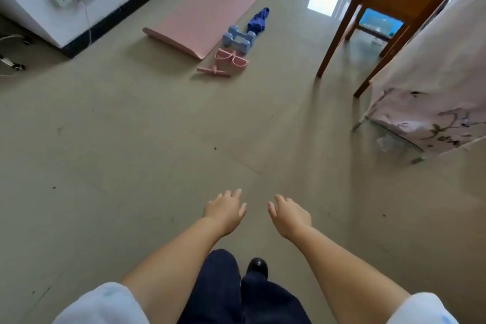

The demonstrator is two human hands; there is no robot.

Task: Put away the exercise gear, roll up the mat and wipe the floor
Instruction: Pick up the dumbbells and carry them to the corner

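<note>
A pink exercise mat lies unrolled on the floor far ahead, along the wall. Beside its near right corner sit two light blue dumbbells, a pink resistance band with handles and a crumpled blue cloth. My left hand and my right hand hang in front of me over bare floor, fingers relaxed and holding nothing, well short of the gear.
A white wall with a black skirting runs on the left, with cables on the floor. A wooden table stands at the right rear, and a floral-covered piece of furniture juts in from the right. Beige floor lies between.
</note>
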